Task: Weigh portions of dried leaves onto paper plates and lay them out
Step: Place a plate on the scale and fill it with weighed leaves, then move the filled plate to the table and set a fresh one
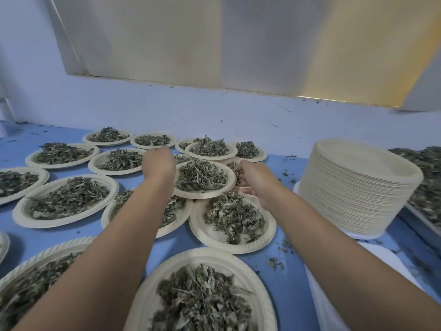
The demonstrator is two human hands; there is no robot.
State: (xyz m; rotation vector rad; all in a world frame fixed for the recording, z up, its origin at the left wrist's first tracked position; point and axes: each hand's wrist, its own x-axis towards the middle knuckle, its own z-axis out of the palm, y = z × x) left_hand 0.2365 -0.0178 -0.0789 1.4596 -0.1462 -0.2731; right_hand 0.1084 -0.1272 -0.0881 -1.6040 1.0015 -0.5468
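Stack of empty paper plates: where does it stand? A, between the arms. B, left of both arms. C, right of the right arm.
C: the stack of empty paper plates stands right of the right hand, which grips a leaf-filled plate together with the left hand.

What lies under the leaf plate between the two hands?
Under the plate, rims of two nearer filled plates show; the table beneath and any contact are hidden.

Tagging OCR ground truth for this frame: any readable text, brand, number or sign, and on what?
None readable in this view.
Stack of empty paper plates: blank, only embossed rim ridges.
Paper plate of dried leaves gripped by the right hand: no print.
Blue table, wall panel: no label or sign.
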